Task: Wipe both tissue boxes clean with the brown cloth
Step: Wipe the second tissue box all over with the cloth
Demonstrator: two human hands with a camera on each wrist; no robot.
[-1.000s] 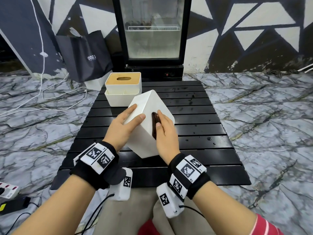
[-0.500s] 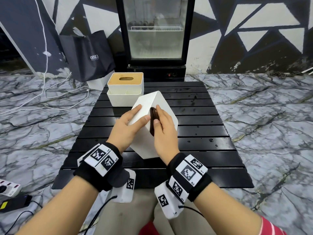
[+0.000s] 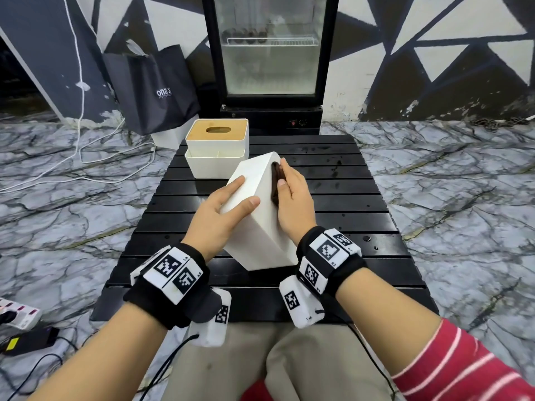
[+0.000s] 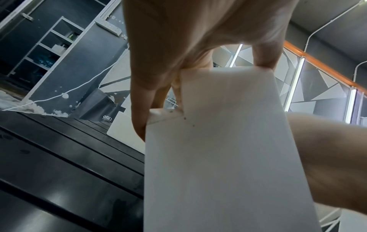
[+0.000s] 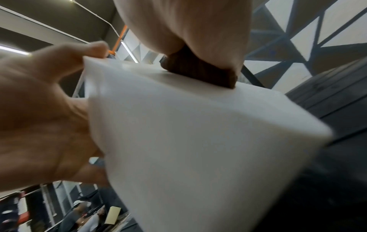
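Pressing a brown cloth [image 5: 200, 69] flat against the upper face of the white tissue box [image 5: 198, 141] under the right hand [image 5: 188, 26]; left hand [image 5: 41, 113] gripping the box's left edge; dark slatted tabletop [image 5: 337, 102] lying right of the box.

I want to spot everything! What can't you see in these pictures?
- Cloth: mostly hidden under the right hand in the head view.
- Tilted box: its underside faces away in every view.
- Fridge: items on its shelf are too small.
- Right wrist view: the people in the bottom-left corner are blurred.
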